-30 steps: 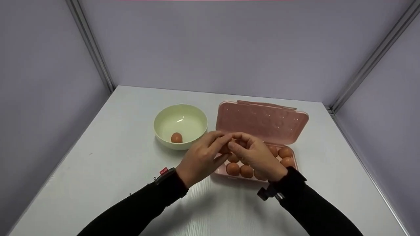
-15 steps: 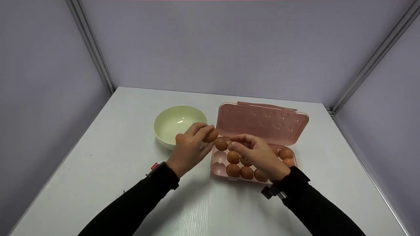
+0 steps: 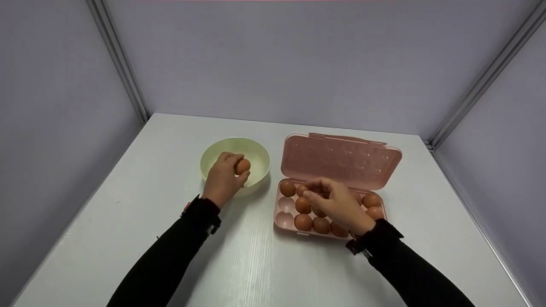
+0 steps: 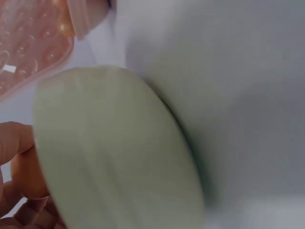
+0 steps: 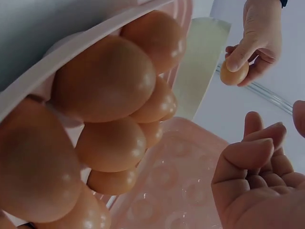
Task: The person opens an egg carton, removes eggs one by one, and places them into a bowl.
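My left hand (image 3: pixel 222 178) pinches a brown egg (image 3: pixel 243 166) between thumb and fingers over the pale green bowl (image 3: pixel 260 164). The right wrist view shows that same egg (image 5: pixel 233 74) in the left fingertips. In the left wrist view the egg (image 4: pixel 28 174) is partly behind the bowl wall (image 4: pixel 119 148). My right hand (image 3: pixel 341 207) hovers above the pink egg carton (image 3: pixel 285 221), fingers loosely bent and holding nothing. Brown eggs (image 3: pixel 303 222) fill most of the carton's cups; two bare cups show at its left side. The right hand covers some of the eggs.
The carton's lid (image 3: pixel 337 160) stands open, tilted back behind the eggs. Bowl and carton sit side by side on a white table (image 3: pixel 140 204). Grey panels (image 3: pixel 273 64) enclose the table at the back and sides.
My left hand has moved left from the carton to above the bowl, carrying the egg away from the right hand. The right hand stays over the carton. The egg lying in the bowl is now hidden.
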The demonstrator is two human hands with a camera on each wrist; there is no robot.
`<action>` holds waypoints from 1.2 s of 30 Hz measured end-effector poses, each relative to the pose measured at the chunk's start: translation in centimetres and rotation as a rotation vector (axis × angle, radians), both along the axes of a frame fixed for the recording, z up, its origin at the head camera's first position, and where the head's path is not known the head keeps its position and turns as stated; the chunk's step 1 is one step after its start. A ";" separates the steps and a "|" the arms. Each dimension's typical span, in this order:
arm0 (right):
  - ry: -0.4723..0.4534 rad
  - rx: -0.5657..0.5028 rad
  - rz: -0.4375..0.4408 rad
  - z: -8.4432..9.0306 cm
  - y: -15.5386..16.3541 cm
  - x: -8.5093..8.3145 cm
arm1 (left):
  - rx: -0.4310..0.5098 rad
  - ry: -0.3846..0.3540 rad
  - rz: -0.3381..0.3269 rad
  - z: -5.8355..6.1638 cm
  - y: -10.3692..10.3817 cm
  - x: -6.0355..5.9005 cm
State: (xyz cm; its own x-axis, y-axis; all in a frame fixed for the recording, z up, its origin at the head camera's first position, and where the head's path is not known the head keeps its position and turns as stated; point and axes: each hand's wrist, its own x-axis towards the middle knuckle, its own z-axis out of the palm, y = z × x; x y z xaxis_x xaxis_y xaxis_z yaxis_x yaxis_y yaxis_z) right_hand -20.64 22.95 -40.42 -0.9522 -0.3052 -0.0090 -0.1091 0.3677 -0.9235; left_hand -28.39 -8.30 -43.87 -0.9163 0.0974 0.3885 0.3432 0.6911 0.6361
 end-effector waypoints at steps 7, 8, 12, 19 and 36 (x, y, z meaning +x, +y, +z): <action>0.022 0.036 0.009 -0.5 0.3 -0.3 | -0.089 -0.129 0.019 -0.7 -0.6 -1.0; 0.018 0.042 0.013 -0.6 0.3 -0.2 | -0.100 -0.139 0.024 -0.7 -0.7 -1.1; -0.014 0.072 0.018 -0.7 0.3 -0.1 | -0.130 -0.181 0.047 -0.7 -0.8 -1.4; 0.015 0.137 0.024 -1.1 0.2 -0.1 | -0.204 -0.236 0.061 -0.5 -0.6 -1.8; 0.173 0.324 0.023 -1.7 -0.4 0.3 | -0.323 -0.328 0.093 -0.2 0.2 -2.1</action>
